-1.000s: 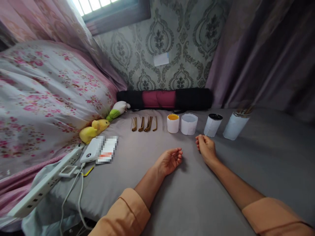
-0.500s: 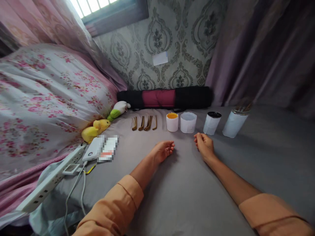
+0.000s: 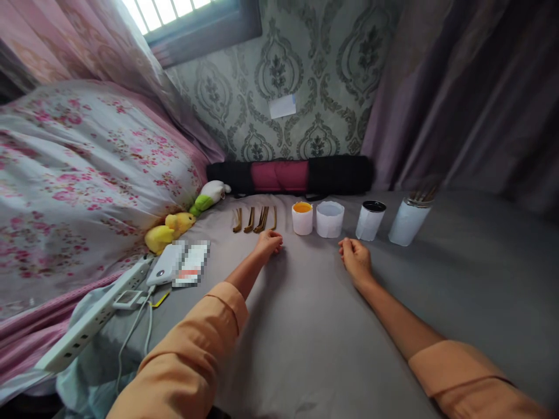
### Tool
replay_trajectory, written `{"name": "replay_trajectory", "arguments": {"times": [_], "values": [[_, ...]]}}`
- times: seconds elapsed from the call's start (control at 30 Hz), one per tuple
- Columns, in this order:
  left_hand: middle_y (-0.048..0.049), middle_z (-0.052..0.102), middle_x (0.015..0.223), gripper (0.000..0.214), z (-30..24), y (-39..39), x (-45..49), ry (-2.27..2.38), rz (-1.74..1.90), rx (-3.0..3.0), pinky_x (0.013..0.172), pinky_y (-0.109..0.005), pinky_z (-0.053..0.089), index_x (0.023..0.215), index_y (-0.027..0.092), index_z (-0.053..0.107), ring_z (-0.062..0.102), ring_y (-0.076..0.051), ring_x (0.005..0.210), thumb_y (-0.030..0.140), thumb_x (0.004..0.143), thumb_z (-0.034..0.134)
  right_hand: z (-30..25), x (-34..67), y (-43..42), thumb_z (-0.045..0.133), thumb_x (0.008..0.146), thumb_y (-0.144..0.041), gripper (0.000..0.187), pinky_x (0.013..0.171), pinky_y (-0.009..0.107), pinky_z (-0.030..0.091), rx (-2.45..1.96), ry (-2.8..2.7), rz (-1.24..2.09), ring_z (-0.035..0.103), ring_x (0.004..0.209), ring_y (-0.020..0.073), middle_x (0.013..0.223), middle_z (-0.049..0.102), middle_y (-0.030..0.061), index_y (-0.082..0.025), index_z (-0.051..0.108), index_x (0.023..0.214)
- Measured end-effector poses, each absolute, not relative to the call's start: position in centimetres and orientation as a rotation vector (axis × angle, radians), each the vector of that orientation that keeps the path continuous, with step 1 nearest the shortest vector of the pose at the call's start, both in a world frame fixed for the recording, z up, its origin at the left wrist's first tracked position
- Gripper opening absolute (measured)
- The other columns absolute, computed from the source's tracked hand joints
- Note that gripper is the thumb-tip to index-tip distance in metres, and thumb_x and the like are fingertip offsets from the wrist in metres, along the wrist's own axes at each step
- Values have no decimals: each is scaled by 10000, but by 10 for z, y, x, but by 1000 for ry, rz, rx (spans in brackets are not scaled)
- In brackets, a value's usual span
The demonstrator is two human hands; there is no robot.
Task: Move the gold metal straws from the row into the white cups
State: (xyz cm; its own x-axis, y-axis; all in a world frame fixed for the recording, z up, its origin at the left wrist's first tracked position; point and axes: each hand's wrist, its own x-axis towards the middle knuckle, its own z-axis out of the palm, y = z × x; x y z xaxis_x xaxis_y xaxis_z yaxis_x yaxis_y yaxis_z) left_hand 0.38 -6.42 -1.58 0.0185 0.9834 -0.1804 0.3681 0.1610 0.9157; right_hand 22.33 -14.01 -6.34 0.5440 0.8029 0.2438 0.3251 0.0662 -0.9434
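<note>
My left hand [image 3: 271, 243], fingers curled, is just in front of a row of slim golden-brown pieces with bent lower ends. It is nearest the single brown piece [image 3: 273, 217] at the right end, whose lower tip it seems to meet; nothing shows in the fingers. Left of that lie further brown pieces [image 3: 248, 220] in small groups. My right hand [image 3: 356, 259] is loosely closed over the grey sheet, before a wide white cup [image 3: 329, 224] and a white-wrapped can [image 3: 369, 226] with a dark inside. Left of the wide cup stands a white cup [image 3: 302, 222] with an orange inside.
A taller white-wrapped can [image 3: 408, 224] holding thin sticks stands at the right. Behind lies a black and maroon roll [image 3: 279, 176]. Plush toys [image 3: 170, 233], a white device [image 3: 166, 265], a power strip [image 3: 96, 320] and cables are on the left.
My left hand has moved forward and left, up to the brown pieces, and its fingers have curled in more. My right hand stays loosely closed near the cups. The view has shifted slightly.
</note>
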Motion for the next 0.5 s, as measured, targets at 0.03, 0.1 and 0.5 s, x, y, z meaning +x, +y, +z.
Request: {"name": "replay_trajectory", "arguments": {"times": [0.03,0.1,0.5], "values": [[-5,547,597,120,-15,-61,3,1551,826,1405,417,-152,361,797,93,554,478,-50,442,121,682,536,-63,223,-140,385,777,-482,380,465,228,353,-1518,-1007,468,500,490,124,573,552,19,-159,580,733],[-19,572,610,155,-12,-55,2,1622,796,1488,436,-158,378,814,91,576,508,-66,470,127,668,537,-63,223,-141,384,777,-478,376,481,235,362,-1513,-1011,462,504,498,129,572,555,19,-161,579,731],[-96,662,824,224,-2,-28,4,1910,613,1885,738,-229,416,822,126,660,592,-177,857,106,649,519,-64,222,-142,359,794,-488,388,525,247,371,-1511,-1051,417,513,530,141,585,564,19,-173,570,714]]}}
